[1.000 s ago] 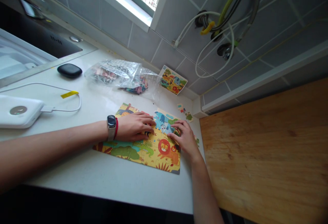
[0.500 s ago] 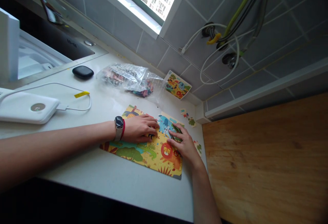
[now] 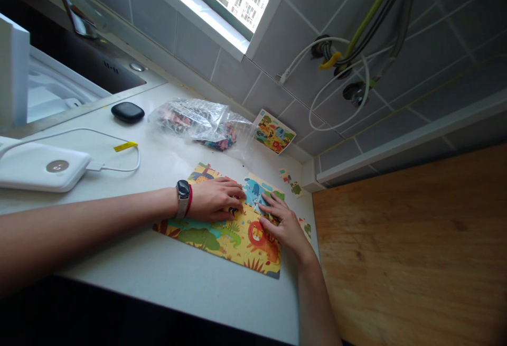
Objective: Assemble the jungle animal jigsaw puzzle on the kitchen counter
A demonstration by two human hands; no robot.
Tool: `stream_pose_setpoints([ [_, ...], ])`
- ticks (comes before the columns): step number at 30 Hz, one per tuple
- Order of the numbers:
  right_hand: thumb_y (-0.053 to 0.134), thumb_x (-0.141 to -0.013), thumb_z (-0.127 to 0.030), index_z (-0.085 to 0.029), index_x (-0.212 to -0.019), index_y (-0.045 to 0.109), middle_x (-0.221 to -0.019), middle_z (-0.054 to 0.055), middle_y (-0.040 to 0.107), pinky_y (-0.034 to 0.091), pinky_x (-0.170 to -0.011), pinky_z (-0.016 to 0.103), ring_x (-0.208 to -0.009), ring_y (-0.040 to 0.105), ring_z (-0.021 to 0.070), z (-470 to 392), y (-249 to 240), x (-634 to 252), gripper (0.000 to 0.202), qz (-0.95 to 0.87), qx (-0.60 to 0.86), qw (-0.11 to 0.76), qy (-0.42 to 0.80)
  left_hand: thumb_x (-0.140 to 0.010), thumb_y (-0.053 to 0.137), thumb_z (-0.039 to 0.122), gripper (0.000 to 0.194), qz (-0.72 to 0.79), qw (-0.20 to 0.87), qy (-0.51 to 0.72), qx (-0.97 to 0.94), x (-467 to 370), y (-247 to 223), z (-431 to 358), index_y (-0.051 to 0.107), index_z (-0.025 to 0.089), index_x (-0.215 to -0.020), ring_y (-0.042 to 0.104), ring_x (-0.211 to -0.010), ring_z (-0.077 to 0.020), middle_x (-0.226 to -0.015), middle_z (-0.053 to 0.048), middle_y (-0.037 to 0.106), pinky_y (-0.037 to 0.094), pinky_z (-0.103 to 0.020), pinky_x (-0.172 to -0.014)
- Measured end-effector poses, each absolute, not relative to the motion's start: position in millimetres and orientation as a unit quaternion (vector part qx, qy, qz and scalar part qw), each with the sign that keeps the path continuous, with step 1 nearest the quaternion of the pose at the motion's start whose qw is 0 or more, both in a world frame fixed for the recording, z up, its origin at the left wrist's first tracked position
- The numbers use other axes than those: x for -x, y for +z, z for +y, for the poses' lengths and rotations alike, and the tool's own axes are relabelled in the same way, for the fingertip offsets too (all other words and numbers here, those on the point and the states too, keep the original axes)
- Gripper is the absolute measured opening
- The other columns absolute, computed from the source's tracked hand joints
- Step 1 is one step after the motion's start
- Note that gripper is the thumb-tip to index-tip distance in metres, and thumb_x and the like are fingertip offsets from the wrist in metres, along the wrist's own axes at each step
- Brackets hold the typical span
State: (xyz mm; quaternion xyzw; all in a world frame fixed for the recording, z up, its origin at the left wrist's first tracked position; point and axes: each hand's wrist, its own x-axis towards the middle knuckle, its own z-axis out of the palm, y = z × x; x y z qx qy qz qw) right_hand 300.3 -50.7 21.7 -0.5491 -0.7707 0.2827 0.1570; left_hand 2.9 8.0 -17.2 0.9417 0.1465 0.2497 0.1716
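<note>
A colourful jigsaw puzzle with a lion, an elephant and a crocodile lies on the white counter. Across its upper middle rests my left hand, palm down with the fingers stretched and slightly bent. My right hand lies over the puzzle's right side, fingers spread near the elephant and the lion; part of the picture is hidden beneath it. Loose puzzle pieces sit beyond the upper right corner, and another loose piece shows just right of my right hand. I see nothing held in either hand.
A picture card leans against the tiled wall. Beside it is a clear plastic bag of puzzle pieces. A black oval case and a white power bank with a cable lie left. A sink borders the counter; a wooden board is right.
My right hand has shifted slightly, its upper fingers moving down a little over the puzzle and uncovering green at the upper right. My left hand stays in place.
</note>
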Motion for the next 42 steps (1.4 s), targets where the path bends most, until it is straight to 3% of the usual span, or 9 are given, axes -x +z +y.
stream_pose_setpoints([
  [7, 0.070, -0.087, -0.024, -0.031, -0.126, 0.076, -0.151, 0.004, 0.060, 0.033, -0.125, 0.057, -0.151, 0.043, 0.0293, -53, 27, -296, 0.041, -0.775, 0.546, 0.152, 0.278, -0.098, 0.065, 0.036, 0.025, 0.147, 0.170, 0.237, -0.945, -3, -13, 7, 0.073, 0.024, -0.118, 0.061, -0.127, -0.0308, -0.133, -0.009, 0.069, 0.045, -0.045, -0.112],
  [13, 0.078, -0.086, -0.038, -0.029, -0.118, 0.080, -0.147, 0.007, 0.063, 0.036, -0.122, 0.056, -0.147, 0.047, 0.0300, -51, 28, -296, 0.034, -0.772, 0.552, 0.154, 0.275, -0.100, 0.062, 0.037, 0.027, 0.151, 0.166, 0.217, -0.950, -3, -15, 7, 0.071, 0.023, -0.121, 0.060, -0.129, -0.0316, -0.137, -0.009, 0.067, 0.043, -0.047, -0.113],
  [17, 0.075, -0.090, -0.039, -0.028, -0.112, 0.082, -0.143, 0.008, 0.067, 0.039, -0.120, 0.054, -0.144, 0.050, 0.0293, -50, 24, -293, 0.026, -0.765, 0.557, 0.178, 0.269, -0.099, 0.064, 0.036, 0.025, 0.148, 0.167, 0.236, -0.946, -3, -15, 7, 0.072, 0.024, -0.119, 0.061, -0.128, -0.0311, -0.135, -0.009, 0.068, 0.044, -0.046, -0.113],
  [22, 0.067, -0.094, -0.040, -0.027, -0.110, 0.081, -0.142, 0.010, 0.067, 0.043, -0.117, 0.050, -0.135, 0.059, 0.0279, -49, 20, -296, 0.025, -0.740, 0.571, 0.259, 0.244, -0.098, 0.064, 0.036, 0.024, 0.144, 0.180, 0.252, -0.940, -2, -14, 7, 0.073, 0.024, -0.117, 0.062, -0.127, -0.0309, -0.132, -0.009, 0.070, 0.045, -0.047, -0.112],
  [25, 0.064, -0.094, -0.042, -0.024, -0.107, 0.080, -0.128, 0.013, 0.072, 0.048, -0.111, 0.049, -0.123, 0.065, 0.0281, -46, 19, -303, 0.027, -0.698, 0.610, 0.315, 0.202, -0.098, 0.064, 0.035, 0.023, 0.144, 0.191, 0.266, -0.934, -2, -15, 7, 0.073, 0.025, -0.117, 0.062, -0.126, -0.0292, -0.132, -0.008, 0.070, 0.044, -0.045, -0.113],
  [31, 0.079, -0.079, -0.043, -0.025, -0.111, 0.080, -0.129, 0.011, 0.067, 0.047, -0.112, 0.046, -0.124, 0.062, 0.0292, -44, 15, -314, 0.036, -0.698, 0.638, 0.250, 0.208, -0.098, 0.064, 0.036, 0.024, 0.145, 0.187, 0.258, -0.937, -2, -16, 8, 0.072, 0.025, -0.118, 0.061, -0.128, -0.0300, -0.133, -0.008, 0.069, 0.044, -0.045, -0.113],
  [38, 0.075, -0.086, -0.046, -0.028, -0.108, 0.084, -0.130, 0.012, 0.067, 0.045, -0.113, 0.051, -0.125, 0.060, 0.0313, -45, 13, -313, 0.030, -0.702, 0.644, 0.223, 0.207, -0.098, 0.064, 0.035, 0.024, 0.145, 0.196, 0.256, -0.936, -2, -15, 7, 0.073, 0.025, -0.118, 0.061, -0.127, -0.0297, -0.132, -0.009, 0.070, 0.043, -0.045, -0.114],
  [42, 0.080, -0.082, -0.049, -0.029, -0.112, 0.083, -0.139, 0.011, 0.065, 0.043, -0.116, 0.052, -0.132, 0.057, 0.0320, -47, 15, -315, 0.036, -0.711, 0.634, 0.211, 0.218, -0.098, 0.063, 0.035, 0.024, 0.143, 0.200, 0.263, -0.933, -2, -15, 8, 0.073, 0.025, -0.118, 0.061, -0.128, -0.0289, -0.131, -0.009, 0.070, 0.043, -0.045, -0.114],
])
